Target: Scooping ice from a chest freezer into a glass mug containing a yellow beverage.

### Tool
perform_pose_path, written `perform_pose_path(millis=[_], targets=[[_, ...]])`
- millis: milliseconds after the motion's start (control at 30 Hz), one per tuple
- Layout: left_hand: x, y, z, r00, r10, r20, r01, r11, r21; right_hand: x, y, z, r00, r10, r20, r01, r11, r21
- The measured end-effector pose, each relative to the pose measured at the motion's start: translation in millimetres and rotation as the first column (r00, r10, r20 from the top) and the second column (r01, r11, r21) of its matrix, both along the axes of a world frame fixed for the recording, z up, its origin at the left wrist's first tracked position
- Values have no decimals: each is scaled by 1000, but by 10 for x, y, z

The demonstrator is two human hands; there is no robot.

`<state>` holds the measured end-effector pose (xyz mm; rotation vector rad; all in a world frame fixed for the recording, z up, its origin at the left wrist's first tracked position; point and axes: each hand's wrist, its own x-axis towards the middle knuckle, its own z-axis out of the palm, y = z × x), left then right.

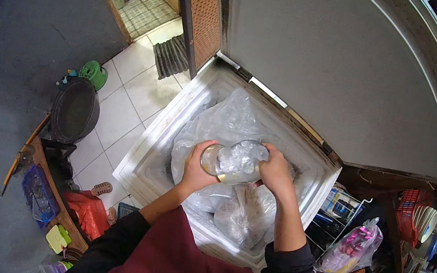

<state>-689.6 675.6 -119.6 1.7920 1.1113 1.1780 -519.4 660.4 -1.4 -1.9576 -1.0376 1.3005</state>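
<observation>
My left hand (199, 168) grips a clear glass (210, 160) tilted on its side over an open chest freezer (144, 146). My right hand (276, 169) holds a second clear vessel (244, 177), its rim meeting or nearly meeting the glass. Ice pieces (241, 157) show through the clear walls between my hands; which vessel holds them I cannot tell. Below them in the freezer lie a large clear plastic bag (230, 115) and a knotted bag with whitish contents (242, 217). My fingertips are partly hidden behind the vessels.
The raised freezer lid (332, 68) stands at the back right. On the left are a dark basin (76, 110), a green stool (93, 74) and a wooden shelf edge (59, 193). A wire rack (342, 220) and a filled plastic bag (351, 247) are on the right.
</observation>
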Motion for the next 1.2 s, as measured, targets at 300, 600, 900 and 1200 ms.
perform_pose_path(millis=[300,600,900,1200], targets=[[-83,-28,67,998,17,68,-13,998,-61,122,-100,-448,839,-238,-489,196,971,-136],[10,25,25,990,140,7,-139,989,-52,161,-321,-343,848,-386,-362,425,905,31],[22,-41,10,993,107,-45,-110,992,-61,-175,-273,-344,902,-416,-112,431,876,218],[-15,-38,-98,987,135,-83,-143,984,-109,-727,-95,76,846,-152,510,0,958,286]])
